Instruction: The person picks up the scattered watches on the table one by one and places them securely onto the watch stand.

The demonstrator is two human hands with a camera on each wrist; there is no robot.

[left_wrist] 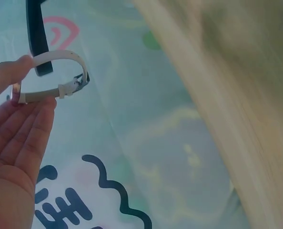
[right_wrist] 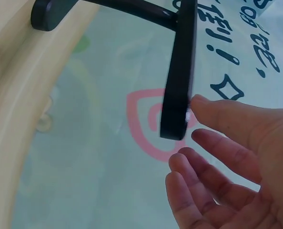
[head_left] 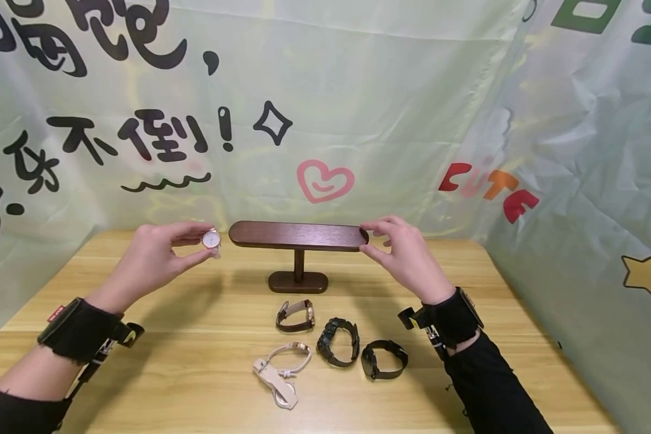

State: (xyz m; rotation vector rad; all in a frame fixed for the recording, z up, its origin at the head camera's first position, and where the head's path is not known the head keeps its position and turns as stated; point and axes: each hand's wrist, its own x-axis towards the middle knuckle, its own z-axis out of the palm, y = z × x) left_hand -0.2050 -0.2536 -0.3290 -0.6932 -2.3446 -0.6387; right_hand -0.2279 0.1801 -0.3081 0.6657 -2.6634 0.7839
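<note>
A pale green cloth with dark characters and a pink heart hangs behind the work and fills most of the picture. In front of it is the wooden desk. On the desk stands a dark brown display stand, upright, with a long bar on one post and a rounded base.

The right hand is at the right end of the bar. Its grip is rather wide: the fingers are spread and softly bent, and the thumb side is at the bar; how firmly it touches, I cannot tell. The left hand has a narrow grip, thumb against fingers.

On the desk, before the base, lie a pale watch with a tag, a black braided watch, a black watch to its right, and a brown-strapped watch nearest to the base.

The smallest is the white watch, which the left hand pinches above the desk, near the bar's left end; its strap makes a closed loop.
</note>
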